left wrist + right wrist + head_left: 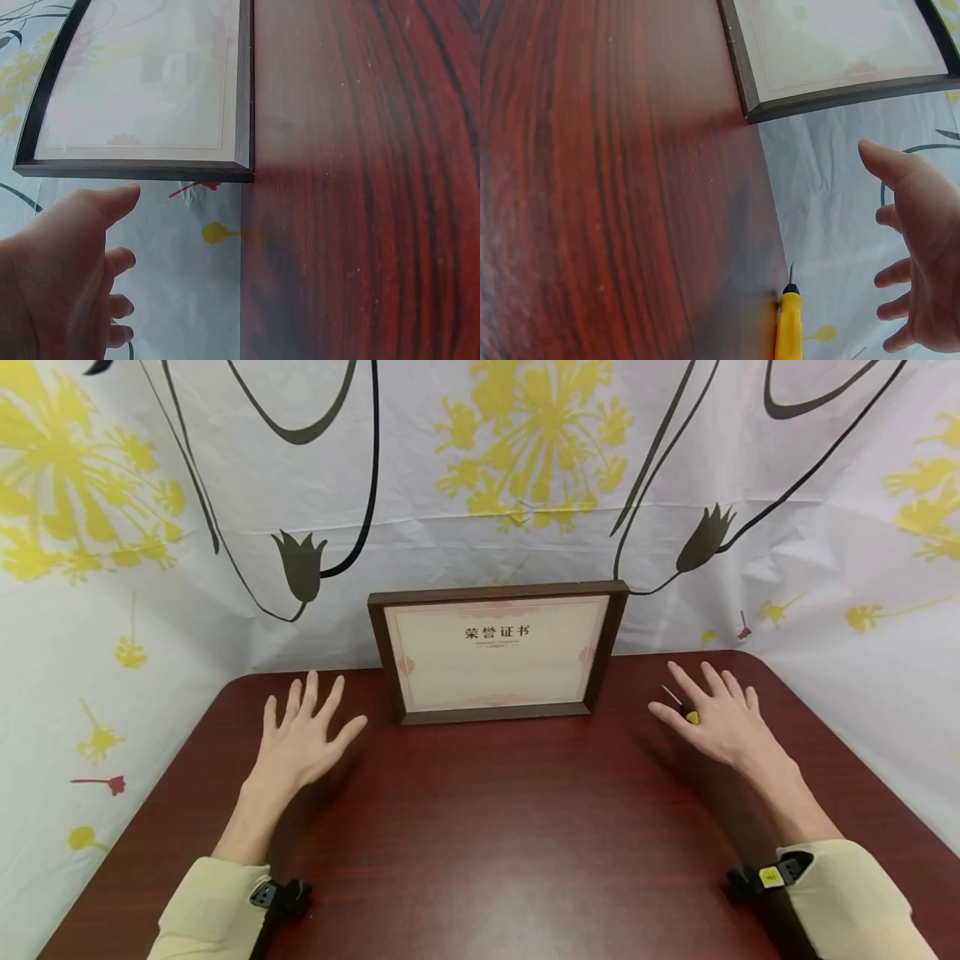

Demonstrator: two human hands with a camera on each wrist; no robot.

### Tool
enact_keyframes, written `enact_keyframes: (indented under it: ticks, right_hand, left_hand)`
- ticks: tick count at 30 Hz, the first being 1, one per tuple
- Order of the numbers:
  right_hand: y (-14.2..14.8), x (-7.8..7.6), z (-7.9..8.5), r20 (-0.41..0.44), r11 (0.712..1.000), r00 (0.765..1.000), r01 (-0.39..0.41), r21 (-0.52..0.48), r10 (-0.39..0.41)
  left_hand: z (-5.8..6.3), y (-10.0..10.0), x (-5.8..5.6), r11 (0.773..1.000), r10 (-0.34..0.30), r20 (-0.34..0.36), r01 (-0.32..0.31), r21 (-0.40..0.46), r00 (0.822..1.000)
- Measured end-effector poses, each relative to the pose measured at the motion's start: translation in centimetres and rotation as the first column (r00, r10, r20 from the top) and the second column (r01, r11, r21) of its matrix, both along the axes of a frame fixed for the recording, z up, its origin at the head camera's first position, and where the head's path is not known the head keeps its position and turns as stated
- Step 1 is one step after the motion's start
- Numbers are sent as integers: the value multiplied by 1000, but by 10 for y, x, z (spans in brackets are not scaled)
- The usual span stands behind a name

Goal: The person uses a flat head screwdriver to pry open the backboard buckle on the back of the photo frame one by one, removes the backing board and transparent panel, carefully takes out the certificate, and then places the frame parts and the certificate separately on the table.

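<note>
A dark-framed certificate [495,672] stands upright at the back of the table, its printed face towards me. To its left, my left hand [300,739] is held with fingers spread and nothing in it; in the left wrist view the thumb [112,201] shows near the lower corner of the picture frame [135,171]. On the other side my right hand [723,718] has its fingers spread too and holds nothing. A screwdriver with a yellow and black handle [789,326] lies on the table by that hand, partly hidden behind it in the head view.
The dark red wood-grain table [480,827] has rounded back corners. Behind and beside it hangs a white curtain [405,460] with yellow and grey flower prints. A black strap device [288,897] sits on the left sleeve, another [768,877] on the right one.
</note>
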State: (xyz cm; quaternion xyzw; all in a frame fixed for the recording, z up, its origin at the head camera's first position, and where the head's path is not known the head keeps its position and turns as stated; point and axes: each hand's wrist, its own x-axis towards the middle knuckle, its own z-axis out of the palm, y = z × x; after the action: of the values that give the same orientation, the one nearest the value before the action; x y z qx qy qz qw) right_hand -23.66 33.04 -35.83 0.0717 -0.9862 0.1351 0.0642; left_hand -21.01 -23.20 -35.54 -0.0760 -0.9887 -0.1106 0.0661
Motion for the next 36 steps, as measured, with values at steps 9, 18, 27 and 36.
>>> enact_keyframes:
  ticks: [9, 18, 27, 36]
  right_hand:
    - [2, -1, -1, 3, 998, 1000, -26, -59, 26]
    - [-1, -3, 0, -55, 984, 996, -74, -159, 66]
    - [-11, -6, 3, -61, 974, 994, -97, -205, 86]
    - [-28, -13, 6, -92, 950, 986, -161, -266, 141]
  left_hand:
    - [1, 1, -2, 999, -3, 10, 2, 45, 1000]
    - [1, 6, -4, 997, -24, -85, 31, 77, 996]
    - [2, 15, -9, 990, -27, -157, 48, 135, 987]
    - [4, 27, -15, 977, -30, -145, 59, 205, 989]
